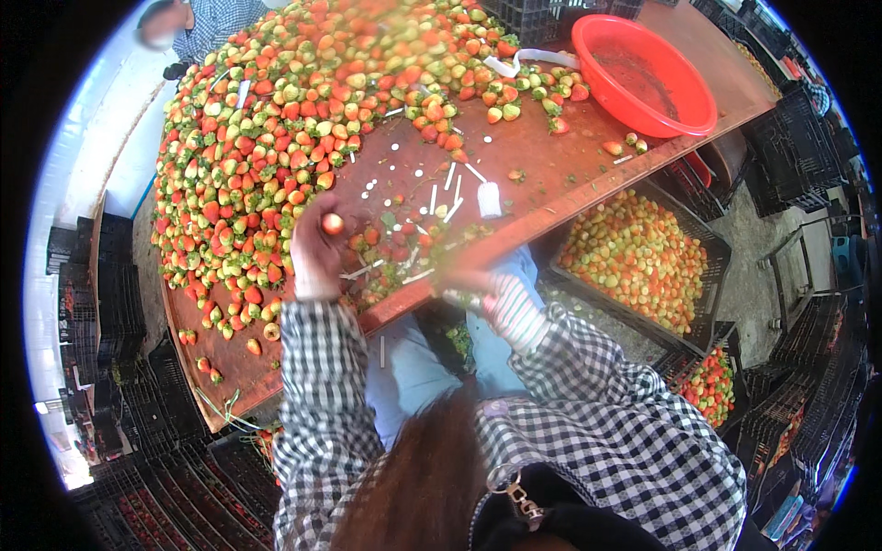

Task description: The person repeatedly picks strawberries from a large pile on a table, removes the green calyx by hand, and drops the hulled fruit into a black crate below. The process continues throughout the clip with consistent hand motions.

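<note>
My left hand is over the table, with a strawberry in its fingers; a pale end of the fruit faces up. My right hand, with a striped covering at the wrist, is at the table's near edge and smeared by motion. Whether its fingers hold anything cannot be made out. A wide heap of red and pale-green strawberries spreads over the reddish-brown table beyond my left hand. Between my hands lie loose leaves, white sticks and a few strawberries.
A red plastic basin stands at the table's far right. Below the right edge is a black crate full of cut strawberries. White sticks and a white mesh sleeve lie on the table. Another person is at the far left.
</note>
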{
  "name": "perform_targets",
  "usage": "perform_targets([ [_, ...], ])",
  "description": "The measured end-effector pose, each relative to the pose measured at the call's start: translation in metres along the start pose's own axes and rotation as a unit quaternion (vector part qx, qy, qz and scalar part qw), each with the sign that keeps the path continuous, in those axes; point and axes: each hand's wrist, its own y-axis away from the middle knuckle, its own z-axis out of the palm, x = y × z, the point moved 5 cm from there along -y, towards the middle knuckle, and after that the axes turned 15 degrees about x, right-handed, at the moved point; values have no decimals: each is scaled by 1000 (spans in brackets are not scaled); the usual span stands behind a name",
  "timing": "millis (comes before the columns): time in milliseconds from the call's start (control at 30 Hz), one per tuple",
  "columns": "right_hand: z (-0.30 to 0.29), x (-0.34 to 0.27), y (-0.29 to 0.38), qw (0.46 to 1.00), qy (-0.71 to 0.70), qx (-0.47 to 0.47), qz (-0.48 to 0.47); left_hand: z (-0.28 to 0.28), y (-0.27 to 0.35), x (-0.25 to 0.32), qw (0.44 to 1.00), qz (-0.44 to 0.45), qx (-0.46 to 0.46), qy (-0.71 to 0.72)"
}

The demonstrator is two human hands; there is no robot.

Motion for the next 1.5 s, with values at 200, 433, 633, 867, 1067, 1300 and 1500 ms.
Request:
perform_targets([
  [200,-3,20,-10,993,92,9,71,22,-135,-4,533,244,-71,-807],
  [433,20,-34,-33,988,84,129,-13,35,25,-7,968,-192,-159,-15],
  [633,28,-36,-26,982,97,134,-89,56,104,-5,995,-48,-75,51],
  [867,24,-50,-21,932,283,135,-183,50,113,-10,990,99,-54,-82],
  [1067,6,-26,-20,997,8,69,-21,26,97,-24,944,-200,-143,221],
  [1300,1,11,-4,997,18,-15,74,13,-93,22,817,287,82,-494],
  [1500,3,-4,-12,996,82,-4,22,12,-154,-15,559,239,-11,-794],
])
